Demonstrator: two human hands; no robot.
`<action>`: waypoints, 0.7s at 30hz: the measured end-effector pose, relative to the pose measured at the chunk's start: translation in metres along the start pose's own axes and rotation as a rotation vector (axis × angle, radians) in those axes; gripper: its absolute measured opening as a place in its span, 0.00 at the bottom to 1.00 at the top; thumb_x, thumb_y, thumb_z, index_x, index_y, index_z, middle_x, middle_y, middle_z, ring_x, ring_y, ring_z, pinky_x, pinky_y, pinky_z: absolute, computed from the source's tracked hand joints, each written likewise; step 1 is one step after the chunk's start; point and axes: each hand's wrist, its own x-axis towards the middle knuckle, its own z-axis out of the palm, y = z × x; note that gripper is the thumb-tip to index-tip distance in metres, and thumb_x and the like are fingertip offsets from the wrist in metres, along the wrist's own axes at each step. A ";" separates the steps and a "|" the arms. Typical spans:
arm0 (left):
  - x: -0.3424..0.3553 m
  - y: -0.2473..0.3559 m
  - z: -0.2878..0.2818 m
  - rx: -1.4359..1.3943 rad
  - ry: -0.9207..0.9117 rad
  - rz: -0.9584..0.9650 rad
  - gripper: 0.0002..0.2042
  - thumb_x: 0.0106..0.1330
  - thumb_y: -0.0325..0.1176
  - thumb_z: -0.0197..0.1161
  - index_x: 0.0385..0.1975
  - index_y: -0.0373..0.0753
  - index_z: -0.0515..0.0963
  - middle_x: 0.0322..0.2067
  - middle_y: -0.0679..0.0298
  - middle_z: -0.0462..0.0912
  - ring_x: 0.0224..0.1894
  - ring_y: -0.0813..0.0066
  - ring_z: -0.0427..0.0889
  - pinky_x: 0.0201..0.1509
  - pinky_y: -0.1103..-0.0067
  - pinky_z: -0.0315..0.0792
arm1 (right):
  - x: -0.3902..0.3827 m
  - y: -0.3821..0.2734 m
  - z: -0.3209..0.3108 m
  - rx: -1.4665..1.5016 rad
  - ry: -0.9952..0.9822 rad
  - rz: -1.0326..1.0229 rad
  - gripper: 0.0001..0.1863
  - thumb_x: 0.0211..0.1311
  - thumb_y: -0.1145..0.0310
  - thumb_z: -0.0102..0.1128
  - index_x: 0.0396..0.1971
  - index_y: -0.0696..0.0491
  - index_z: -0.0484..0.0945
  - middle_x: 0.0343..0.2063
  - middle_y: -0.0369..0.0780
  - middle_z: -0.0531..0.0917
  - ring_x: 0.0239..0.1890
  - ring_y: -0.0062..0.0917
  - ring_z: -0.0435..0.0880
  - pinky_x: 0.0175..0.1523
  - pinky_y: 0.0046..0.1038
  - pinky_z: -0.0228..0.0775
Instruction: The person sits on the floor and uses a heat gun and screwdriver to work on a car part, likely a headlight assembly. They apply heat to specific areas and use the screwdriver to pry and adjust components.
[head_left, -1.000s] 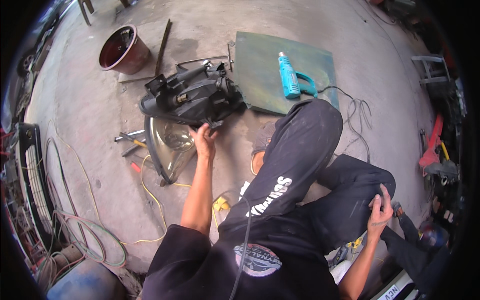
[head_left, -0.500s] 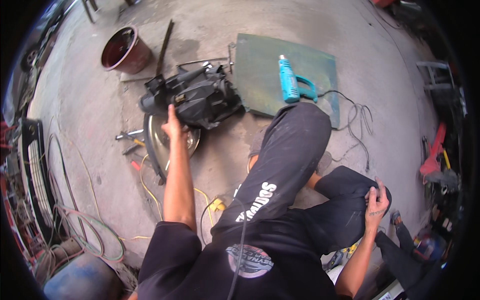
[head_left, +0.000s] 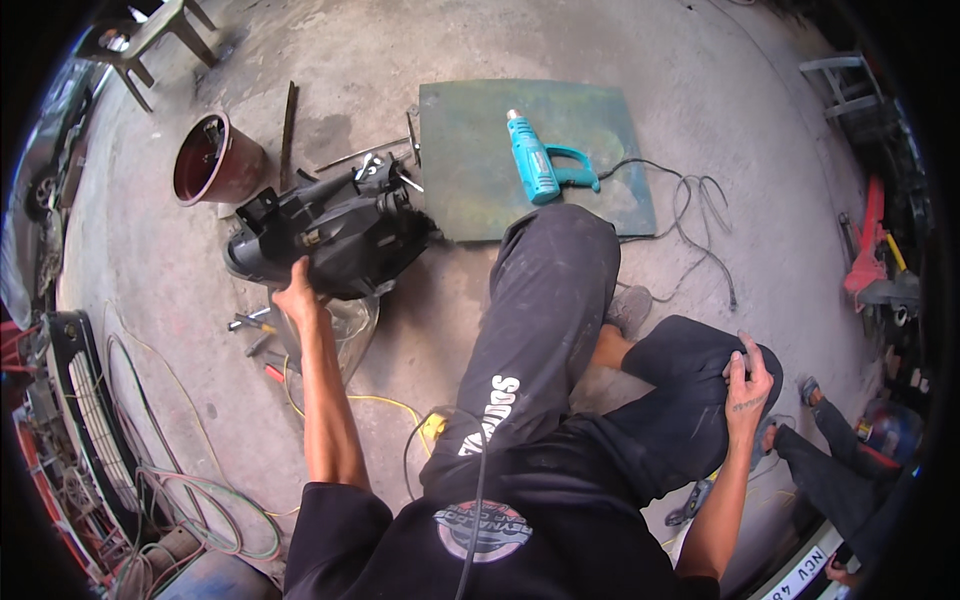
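Observation:
My left hand [head_left: 300, 294] grips the near edge of a black plastic headlight housing [head_left: 345, 235], thumb on top and the other fingers mostly hidden beneath. The housing is tilted. Partly behind it and my wrist, a clear curved cover [head_left: 352, 335] lies on the floor. My right hand [head_left: 750, 388] rests on my bent right knee, fingers loosely bent and apart, with nothing visible in it. Ahead of my raised knee, a teal heat gun [head_left: 540, 165] lies on a flat green board [head_left: 455, 200], its dark cord trailing right.
A reddish-brown bucket [head_left: 240, 165] stands at the far left, near a plastic stool [head_left: 160, 40]. Hand tools [head_left: 258, 322] lie left of my forearm. Hoses [head_left: 205, 500] and a vehicle grille [head_left: 90, 400] are farther left. A red jack [head_left: 868, 250] and another person's legs [head_left: 825, 480] are at right.
My left hand and the housing have shifted left and nearer to me in the view. The whole scene has also moved somewhat left. My right hand stays on the knee.

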 end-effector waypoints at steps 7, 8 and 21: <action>-0.002 0.099 -0.049 0.145 -0.062 0.148 0.34 0.59 0.47 0.77 0.61 0.34 0.73 0.54 0.50 0.81 0.50 0.55 0.86 0.46 0.57 0.84 | 0.003 0.000 0.009 -0.024 0.026 -0.040 0.17 0.72 0.74 0.56 0.57 0.61 0.82 0.16 0.38 0.76 0.20 0.19 0.74 0.31 0.26 0.68; -0.004 0.116 -0.047 0.203 -0.082 0.151 0.34 0.59 0.47 0.76 0.62 0.36 0.73 0.54 0.51 0.81 0.50 0.56 0.86 0.46 0.57 0.84 | 0.005 0.002 0.011 -0.035 0.038 -0.045 0.17 0.72 0.74 0.56 0.57 0.61 0.82 0.17 0.38 0.76 0.20 0.19 0.74 0.31 0.26 0.68; 0.053 0.138 0.171 0.533 -0.748 0.227 0.34 0.61 0.58 0.71 0.57 0.35 0.80 0.47 0.59 0.86 0.45 0.67 0.85 0.48 0.70 0.78 | 0.019 -0.011 0.012 -0.069 -0.013 -0.027 0.14 0.70 0.75 0.58 0.53 0.57 0.84 0.20 0.43 0.81 0.22 0.29 0.80 0.33 0.30 0.72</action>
